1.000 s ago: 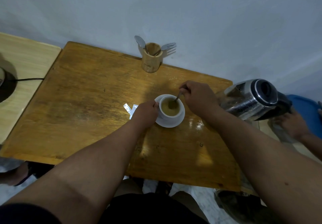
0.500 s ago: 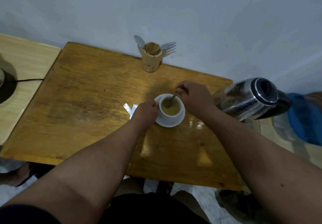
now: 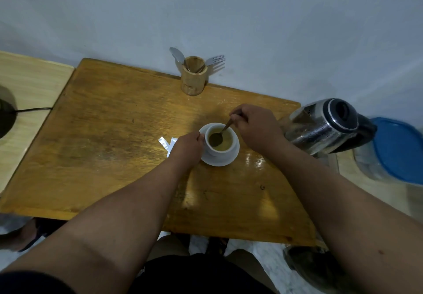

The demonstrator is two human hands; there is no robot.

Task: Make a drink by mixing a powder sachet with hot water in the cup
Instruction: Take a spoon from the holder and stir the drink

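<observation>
Fingers of the right hand (image 3: 256,129) pinch the handle of a spoon (image 3: 219,134), whose bowl sits in the yellowish-brown drink inside the white cup (image 3: 220,141) just right of the frame's centre. Curled fingers of the left hand (image 3: 186,148) grip the cup's left side, where its handle would be; the handle itself is hidden. The cup stands on a white saucer (image 3: 225,159), well in from every edge of the wooden worktop (image 3: 109,138).

A torn silver sachet (image 3: 165,143) lies flat just left of the left hand, partly covered by it. At the worktop's far edge, against the wall, a wooden holder (image 3: 193,78) carries a spoon and a fork. A steel kettle (image 3: 320,124) stands at the worktop's right edge, close beside the right wrist, with a blue-lidded container (image 3: 398,154) further right near the frame's edge. Broad bare wood stretches left of the cup toward the centre left, and more lies between the saucer and the near edge, crossed only by the two forearms. A black cable (image 3: 34,110) runs over the paler surface at the left.
</observation>
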